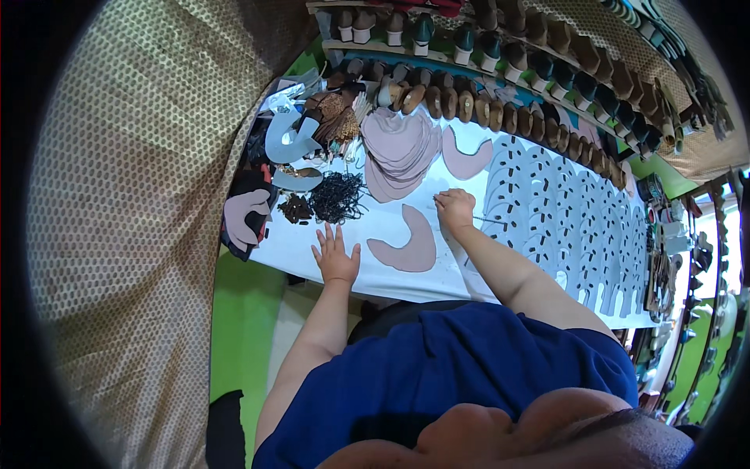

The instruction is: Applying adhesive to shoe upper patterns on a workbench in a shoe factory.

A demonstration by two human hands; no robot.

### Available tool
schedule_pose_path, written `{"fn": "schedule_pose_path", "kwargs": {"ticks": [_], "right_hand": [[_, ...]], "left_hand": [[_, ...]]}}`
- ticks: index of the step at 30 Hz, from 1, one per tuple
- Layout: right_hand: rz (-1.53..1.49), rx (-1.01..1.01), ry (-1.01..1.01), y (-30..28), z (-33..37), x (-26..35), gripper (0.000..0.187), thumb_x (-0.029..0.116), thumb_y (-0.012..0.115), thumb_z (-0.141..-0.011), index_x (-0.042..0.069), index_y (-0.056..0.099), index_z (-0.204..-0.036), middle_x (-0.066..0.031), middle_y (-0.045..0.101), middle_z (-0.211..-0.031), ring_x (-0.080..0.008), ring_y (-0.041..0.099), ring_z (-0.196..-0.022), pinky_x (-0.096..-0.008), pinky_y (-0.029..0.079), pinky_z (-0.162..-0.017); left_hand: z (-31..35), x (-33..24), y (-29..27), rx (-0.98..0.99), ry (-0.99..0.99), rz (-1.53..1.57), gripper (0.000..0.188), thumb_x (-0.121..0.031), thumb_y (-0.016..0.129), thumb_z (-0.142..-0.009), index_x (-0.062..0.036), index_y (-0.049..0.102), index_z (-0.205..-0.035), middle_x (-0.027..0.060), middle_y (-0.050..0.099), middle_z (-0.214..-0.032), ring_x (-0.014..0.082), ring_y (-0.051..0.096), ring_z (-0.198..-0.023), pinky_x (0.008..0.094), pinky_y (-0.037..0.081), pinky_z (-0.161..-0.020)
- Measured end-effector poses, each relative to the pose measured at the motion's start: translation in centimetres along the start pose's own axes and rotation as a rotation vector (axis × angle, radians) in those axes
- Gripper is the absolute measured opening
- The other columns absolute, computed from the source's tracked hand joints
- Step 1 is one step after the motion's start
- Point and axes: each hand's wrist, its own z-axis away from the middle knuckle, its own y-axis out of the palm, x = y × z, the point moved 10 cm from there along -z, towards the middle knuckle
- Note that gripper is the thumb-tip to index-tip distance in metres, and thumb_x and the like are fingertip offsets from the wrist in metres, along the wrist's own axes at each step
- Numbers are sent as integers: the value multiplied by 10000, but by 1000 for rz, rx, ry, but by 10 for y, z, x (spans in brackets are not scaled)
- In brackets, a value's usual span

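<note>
Left hand (336, 260) is splayed, empty; right hand (455, 209) curled, can't tell if holding anything. Careless left nudge could scatter black strands (336, 197).

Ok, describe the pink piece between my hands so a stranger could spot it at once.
On the white table, look near the front edge, between the left hand and right hand. There lies a pink U-shaped piece, opening toward the upper left. Unlike the pink stack and lone pink piece farther back, it sits nearest the person.
</note>
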Motion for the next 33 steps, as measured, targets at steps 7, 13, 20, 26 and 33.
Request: {"fn": "schedule_pose_path", "kwargs": {"ticks": [7,13,20,26,33], "right_hand": [[100,45,-54,1,-9,4,157,234,712,-807,199,765,-951,37,707,-966,-198,597,-1043,-420,401,-879],[75,18,-69,4,-5,3,166,207,667,-846,170,752,-983,11,704,-943,-219,596,-1026,-425,414,-859],[31,76,164,-4,-10,-4,157,275,677,-836,164,769,-897,-7,701,-907,-244,599,-1013,-430,418,-857],[105,202,285,-1,-17,-1,158,297,678,-831,177,779,-854,-15,702,-951,-240,582,-1028,-441,407,-875],[185,180,85,6,-14,20,148,269,665,-832,162,767,-835,-5,679,-912,-220,569,-994,-435,377,-880]], "left_hand": [[2,-1,-3,-2,-9,27,733,-473,564,-903,-127,353,-1514,111,140,-1641,340,99,-1509,552,49,-1190],[0,-2,-3,-18,-2,35,728,-478,561,-904,-130,360,-1511,116,168,-1634,335,98,-1510,553,44,-1190],[2,2,-1,-25,0,41,724,-478,564,-901,-124,372,-1503,123,191,-1627,342,101,-1509,557,45,-1188],[0,1,0,-29,4,45,727,-476,568,-897,-117,377,-1500,125,205,-1623,347,103,-1507,560,45,-1187],[-2,1,0,-23,4,35,740,-490,565,-899,-120,366,-1508,105,193,-1628,334,98,-1509,562,39,-1189]]}}
